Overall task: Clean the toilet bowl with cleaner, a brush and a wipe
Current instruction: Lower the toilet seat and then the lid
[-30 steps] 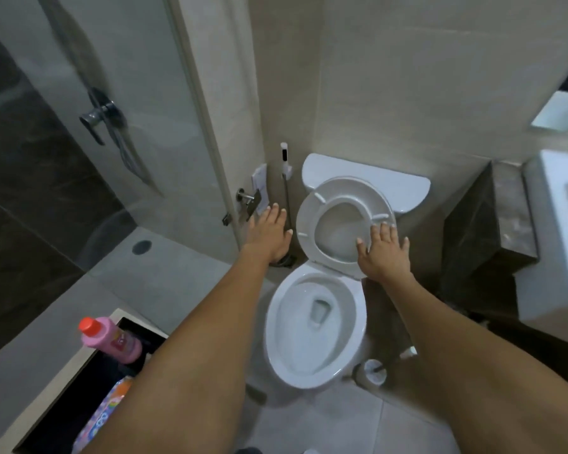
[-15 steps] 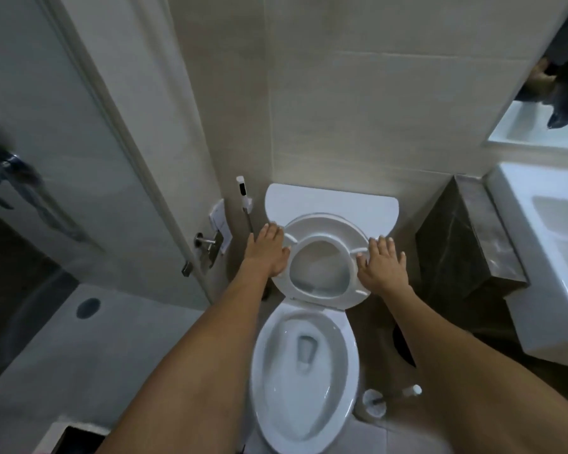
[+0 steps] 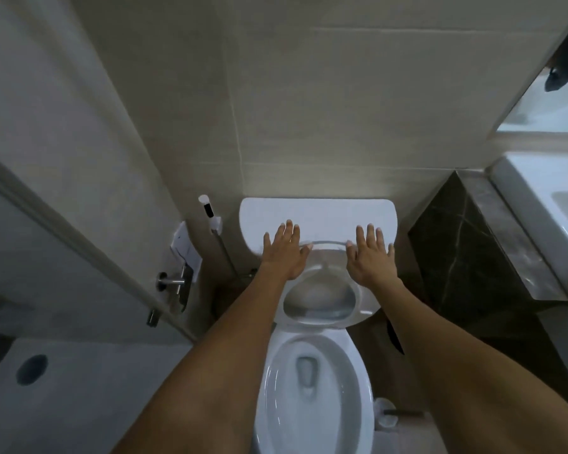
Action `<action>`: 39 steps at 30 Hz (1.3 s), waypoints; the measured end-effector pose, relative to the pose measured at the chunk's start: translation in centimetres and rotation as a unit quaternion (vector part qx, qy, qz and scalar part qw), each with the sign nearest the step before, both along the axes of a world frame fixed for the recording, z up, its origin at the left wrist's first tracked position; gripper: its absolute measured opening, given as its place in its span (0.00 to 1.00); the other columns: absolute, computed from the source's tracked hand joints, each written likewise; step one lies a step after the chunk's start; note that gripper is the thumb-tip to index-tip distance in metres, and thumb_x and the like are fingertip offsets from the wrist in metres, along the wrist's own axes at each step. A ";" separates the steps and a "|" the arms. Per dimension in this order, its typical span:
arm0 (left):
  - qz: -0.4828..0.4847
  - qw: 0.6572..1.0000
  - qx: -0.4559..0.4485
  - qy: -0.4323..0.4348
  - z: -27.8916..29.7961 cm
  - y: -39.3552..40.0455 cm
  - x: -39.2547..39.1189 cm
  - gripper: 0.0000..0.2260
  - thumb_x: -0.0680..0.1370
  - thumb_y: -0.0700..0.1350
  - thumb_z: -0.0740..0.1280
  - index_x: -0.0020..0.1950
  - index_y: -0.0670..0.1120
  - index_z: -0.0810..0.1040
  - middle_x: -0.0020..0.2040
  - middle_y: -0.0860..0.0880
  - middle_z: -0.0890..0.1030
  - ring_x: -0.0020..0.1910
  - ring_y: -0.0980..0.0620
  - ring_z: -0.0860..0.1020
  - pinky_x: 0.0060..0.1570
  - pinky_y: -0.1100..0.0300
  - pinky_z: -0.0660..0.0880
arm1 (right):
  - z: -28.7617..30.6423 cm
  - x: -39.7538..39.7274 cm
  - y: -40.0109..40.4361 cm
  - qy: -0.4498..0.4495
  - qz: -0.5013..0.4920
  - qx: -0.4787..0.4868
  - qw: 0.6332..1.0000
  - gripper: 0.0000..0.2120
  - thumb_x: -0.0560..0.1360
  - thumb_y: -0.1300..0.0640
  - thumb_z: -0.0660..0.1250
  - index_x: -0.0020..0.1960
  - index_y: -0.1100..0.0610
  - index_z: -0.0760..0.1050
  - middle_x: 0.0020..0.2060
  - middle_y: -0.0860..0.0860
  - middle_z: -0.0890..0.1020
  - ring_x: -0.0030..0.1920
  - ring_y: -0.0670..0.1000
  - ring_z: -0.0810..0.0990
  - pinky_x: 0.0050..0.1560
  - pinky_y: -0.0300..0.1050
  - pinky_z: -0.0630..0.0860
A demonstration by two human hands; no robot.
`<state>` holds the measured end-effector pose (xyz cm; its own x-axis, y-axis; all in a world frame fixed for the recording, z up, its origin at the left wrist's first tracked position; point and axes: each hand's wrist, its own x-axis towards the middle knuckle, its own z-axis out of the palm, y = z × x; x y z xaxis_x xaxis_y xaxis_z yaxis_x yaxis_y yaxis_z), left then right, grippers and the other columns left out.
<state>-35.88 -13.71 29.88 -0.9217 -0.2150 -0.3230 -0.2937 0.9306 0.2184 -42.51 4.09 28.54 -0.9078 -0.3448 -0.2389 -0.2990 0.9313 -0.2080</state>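
Observation:
The white toilet bowl [image 3: 312,421] lies open below me, water in its bottom. Its seat ring [image 3: 322,317] stands raised against the white tank [image 3: 318,213]. My left hand [image 3: 284,252] lies flat, fingers spread, on the ring's upper left edge, fingertips over the tank lid. My right hand [image 3: 369,253] lies flat the same way on the ring's upper right edge. Neither hand holds anything. The toilet brush holder [image 3: 386,416] sits on the floor to the right of the bowl, partly hidden by my right arm.
A bidet sprayer [image 3: 210,213] hangs on the wall left of the tank. A glass shower door [image 3: 89,257] with a metal knob [image 3: 169,283] stands at left. A dark marble ledge [image 3: 479,247] and a white sink [image 3: 551,208] are at right.
Both hands slid up the raised seat ring toward the tank and the seat tipped further back. My view came closer and turned right; the cleaner bottle left the view.

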 end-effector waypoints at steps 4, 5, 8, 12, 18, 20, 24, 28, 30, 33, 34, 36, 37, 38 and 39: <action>0.002 1.000 0.010 0.007 -1.3 -0.5 -2.2 0.29 0.82 0.59 0.41 0.78 0.43 0.42 0.78 0.45 0.40 0.77 0.48 0.40 0.73 0.45 0.38 | -1.1 -1.6 -1.2 -0.007 -0.026 -0.012 1.000 0.28 0.82 0.44 0.37 0.78 0.53 0.36 0.77 0.53 0.38 0.77 0.54 0.36 0.74 0.56 0.36; -0.001 1.000 0.007 0.006 -1.6 -0.7 -2.5 0.30 0.82 0.59 0.41 0.78 0.43 0.41 0.78 0.45 0.39 0.77 0.48 0.39 0.72 0.45 0.37 | -1.5 -1.8 -1.5 -0.007 -0.023 -0.009 1.000 0.28 0.82 0.43 0.37 0.78 0.53 0.35 0.77 0.53 0.37 0.77 0.54 0.35 0.74 0.56 0.36; -0.021 1.000 -0.001 -0.001 -2.8 -0.9 -2.4 0.30 0.82 0.59 0.40 0.78 0.43 0.39 0.78 0.46 0.37 0.77 0.49 0.37 0.72 0.44 0.36 | -2.8 -1.3 -2.0 -0.019 -0.018 -0.021 0.999 0.28 0.82 0.44 0.36 0.78 0.53 0.34 0.77 0.52 0.37 0.76 0.53 0.34 0.73 0.57 0.35; -0.019 0.999 0.041 0.007 -4.1 -0.1 -1.1 0.27 0.83 0.56 0.39 0.77 0.44 0.36 0.77 0.46 0.34 0.76 0.50 0.35 0.71 0.44 0.34 | -3.3 -0.1 -2.0 -0.007 -0.031 -0.025 0.999 0.27 0.83 0.47 0.36 0.78 0.54 0.35 0.77 0.52 0.37 0.76 0.52 0.34 0.73 0.55 0.33; -0.046 0.996 0.017 0.073 -5.0 0.9 2.5 0.26 0.82 0.57 0.38 0.78 0.48 0.38 0.77 0.48 0.34 0.76 0.51 0.35 0.72 0.45 0.35 | -3.3 3.8 0.1 0.018 0.003 -0.038 0.999 0.27 0.82 0.45 0.34 0.78 0.53 0.34 0.77 0.51 0.36 0.76 0.49 0.33 0.74 0.53 0.33; -0.068 0.994 -0.014 0.090 -5.6 1.3 4.5 0.30 0.78 0.60 0.32 0.78 0.49 0.39 0.76 0.49 0.33 0.75 0.52 0.33 0.72 0.45 0.35 | -3.4 5.6 1.3 0.031 0.032 -0.036 0.998 0.29 0.79 0.43 0.30 0.77 0.52 0.33 0.77 0.50 0.35 0.75 0.48 0.31 0.74 0.53 0.33; -0.092 0.992 -0.039 0.071 -6.5 2.8 8.7 0.29 0.80 0.60 0.36 0.78 0.49 0.41 0.77 0.49 0.35 0.76 0.52 0.35 0.71 0.47 0.33 | -4.0 9.3 4.0 0.047 0.097 -0.005 0.994 0.33 0.73 0.38 0.24 0.75 0.52 0.29 0.76 0.51 0.33 0.74 0.49 0.29 0.73 0.52 0.30; -0.128 0.990 -0.060 0.026 -6.4 4.2 12.7 0.26 0.83 0.56 0.43 0.79 0.47 0.45 0.79 0.48 0.42 0.77 0.52 0.42 0.74 0.46 0.42 | -4.8 13.0 6.2 0.052 0.149 0.035 0.987 0.41 0.67 0.36 0.15 0.75 0.53 0.30 0.76 0.53 0.35 0.74 0.51 0.30 0.72 0.53 0.29; -0.128 0.990 -0.051 0.005 -6.5 5.4 14.5 0.27 0.83 0.56 0.45 0.79 0.46 0.47 0.79 0.49 0.46 0.77 0.52 0.44 0.74 0.47 0.44 | -5.4 14.7 7.1 0.056 0.161 0.050 0.984 0.44 0.65 0.35 0.13 0.77 0.54 0.32 0.76 0.54 0.35 0.75 0.52 0.31 0.72 0.54 0.31; -0.121 0.991 -0.054 -0.022 -7.3 7.2 17.0 0.27 0.83 0.57 0.46 0.78 0.45 0.51 0.79 0.48 0.49 0.77 0.52 0.46 0.73 0.46 0.44 | -6.5 17.2 8.3 0.057 0.170 0.053 0.982 0.48 0.63 0.35 0.11 0.78 0.53 0.35 0.77 0.54 0.36 0.76 0.53 0.33 0.71 0.54 0.31; -0.118 0.991 -0.059 -0.027 -7.8 7.7 17.8 0.26 0.83 0.56 0.47 0.78 0.45 0.52 0.79 0.48 0.49 0.77 0.52 0.46 0.73 0.46 0.43 | -6.9 18.0 8.8 0.057 0.178 0.053 0.981 0.48 0.63 0.35 0.11 0.78 0.53 0.36 0.77 0.54 0.36 0.76 0.54 0.34 0.71 0.54 0.31; -0.112 0.991 -0.068 -0.032 -8.9 8.6 19.7 0.26 0.83 0.56 0.47 0.78 0.45 0.53 0.79 0.48 0.51 0.77 0.52 0.47 0.73 0.46 0.44 | -7.8 19.7 9.8 0.058 0.200 0.057 0.976 0.47 0.65 0.35 0.13 0.78 0.54 0.37 0.77 0.55 0.38 0.77 0.55 0.36 0.72 0.55 0.32; -0.107 0.992 -0.065 -0.030 -9.4 9.0 20.6 0.26 0.83 0.56 0.48 0.78 0.45 0.53 0.79 0.48 0.53 0.77 0.52 0.49 0.73 0.46 0.44 | -8.3 20.4 10.2 0.062 0.211 0.058 0.974 0.46 0.67 0.34 0.15 0.78 0.55 0.38 0.77 0.56 0.39 0.77 0.56 0.37 0.72 0.55 0.31; -0.101 0.993 -0.060 -0.026 -9.9 9.5 21.5 0.26 0.83 0.56 0.49 0.78 0.44 0.53 0.78 0.47 0.54 0.77 0.51 0.51 0.72 0.47 0.45 | -9.0 21.0 10.7 0.066 0.219 0.057 0.972 0.44 0.69 0.34 0.18 0.78 0.56 0.39 0.77 0.56 0.41 0.77 0.56 0.38 0.71 0.55 0.31; -0.095 0.994 -0.056 -0.024 -10.3 9.9 22.3 0.26 0.83 0.56 0.50 0.78 0.44 0.53 0.78 0.47 0.56 0.76 0.51 0.53 0.72 0.48 0.46 | -9.7 21.6 11.1 0.071 0.226 0.056 0.970 0.41 0.72 0.35 0.23 0.78 0.56 0.41 0.77 0.56 0.42 0.77 0.57 0.39 0.71 0.55 0.31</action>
<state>-13.60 -3.82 19.57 -0.9332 -0.0760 -0.3513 -0.1184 0.9879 0.1007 -20.95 15.15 18.86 -0.6956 -0.6949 -0.1823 -0.7008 0.7122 -0.0405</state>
